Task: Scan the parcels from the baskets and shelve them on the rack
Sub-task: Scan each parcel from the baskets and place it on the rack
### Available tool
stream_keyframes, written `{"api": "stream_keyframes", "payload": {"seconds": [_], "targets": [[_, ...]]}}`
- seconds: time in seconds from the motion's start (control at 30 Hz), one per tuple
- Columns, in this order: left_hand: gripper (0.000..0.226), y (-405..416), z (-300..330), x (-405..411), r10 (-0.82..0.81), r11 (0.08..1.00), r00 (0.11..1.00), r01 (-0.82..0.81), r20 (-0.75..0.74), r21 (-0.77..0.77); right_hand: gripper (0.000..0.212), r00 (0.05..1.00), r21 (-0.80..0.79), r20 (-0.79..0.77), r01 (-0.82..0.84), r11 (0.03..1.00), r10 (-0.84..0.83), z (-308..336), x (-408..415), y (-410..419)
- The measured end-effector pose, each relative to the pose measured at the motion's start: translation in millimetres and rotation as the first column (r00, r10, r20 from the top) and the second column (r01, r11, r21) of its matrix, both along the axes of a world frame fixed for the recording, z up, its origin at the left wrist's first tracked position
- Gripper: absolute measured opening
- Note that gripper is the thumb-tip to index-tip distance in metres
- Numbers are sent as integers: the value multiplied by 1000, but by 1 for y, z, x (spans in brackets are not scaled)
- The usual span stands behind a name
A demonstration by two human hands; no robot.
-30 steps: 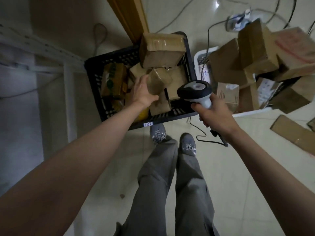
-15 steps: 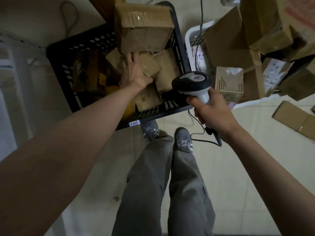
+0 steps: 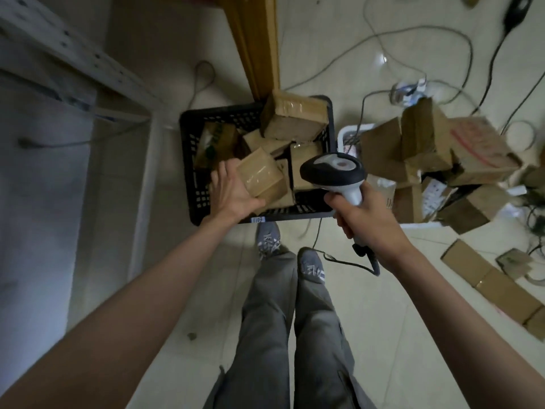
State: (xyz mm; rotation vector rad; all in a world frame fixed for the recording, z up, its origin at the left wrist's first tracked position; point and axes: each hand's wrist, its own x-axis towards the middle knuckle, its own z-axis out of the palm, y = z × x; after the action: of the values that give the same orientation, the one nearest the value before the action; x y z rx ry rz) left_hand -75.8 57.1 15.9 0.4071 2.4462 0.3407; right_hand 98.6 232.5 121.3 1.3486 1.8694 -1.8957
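White metal rack [image 3: 88, 59] framing runs along the far left, its upright standing just beside the black basket [image 3: 188, 160]. Inside that basket, the left hand [image 3: 233, 191] holds a small taped cardboard parcel [image 3: 261, 174], thumb along its near edge and fingers going round the far side, where their tips are hidden. The parcel sits tilted, seemingly raised above the other boxes packed in the basket, with a larger box [image 3: 295, 119] perched on the back rim. Just right of it, the right hand [image 3: 364, 215] is wrapped firmly round the handle of a barcode scanner [image 3: 331, 171], whose head hangs over the basket's right end; its cord [image 3: 348, 262] trails to the floor. Further right, a white basket [image 3: 349, 134] overflows with more boxes.

The step in hand looks like lifting this parcel clear for scanning. No label is visible on the upper face, so the parcel probably needs turning until the barcode faces the scanner window. Lifting it straight up should avoid knocking the perched box, and the cord wants keeping clear of the feet before turning towards the rack.
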Motion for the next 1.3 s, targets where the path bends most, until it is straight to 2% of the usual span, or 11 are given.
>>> {"api": "stream_keyframes", "payload": {"seconds": [0.17, 0.3, 0.43, 0.6, 0.8, 1.03, 1.3], "targets": [[105, -45, 87, 18, 147, 982, 989, -148, 18, 115, 11, 993, 14, -60, -99, 995, 100, 86, -5, -7], [100, -79, 151, 45, 291, 937, 957, -279, -24, 211, 11, 962, 55, -126, -239, 970, 244, 150, -1, -20], [97, -113, 208, 82, 414, 871, 907, -372, -72, 322, 16, 901, 93, -169, -389, 916, 400, 201, 7, -38], [93, -156, 267, 127, 490, 835, 854, -400, -179, 377, 18, 797, 138, -233, -540, 830, 557, 249, 10, -59], [87, -210, 329, 177, 483, 869, 772, -367, -413, 331, 12, 672, 104, -329, -673, 732, 664, 297, -5, -102], [79, -282, 368, 232, 418, 905, 631, -348, -653, 244, 17, 474, 112, -365, -832, 543, 801, 345, -22, -172], [81, -359, 391, 276, 329, 916, 476, -372, -815, 152, 20, 252, 167, -414, -924, 345, 875, 394, -13, -238]]}}
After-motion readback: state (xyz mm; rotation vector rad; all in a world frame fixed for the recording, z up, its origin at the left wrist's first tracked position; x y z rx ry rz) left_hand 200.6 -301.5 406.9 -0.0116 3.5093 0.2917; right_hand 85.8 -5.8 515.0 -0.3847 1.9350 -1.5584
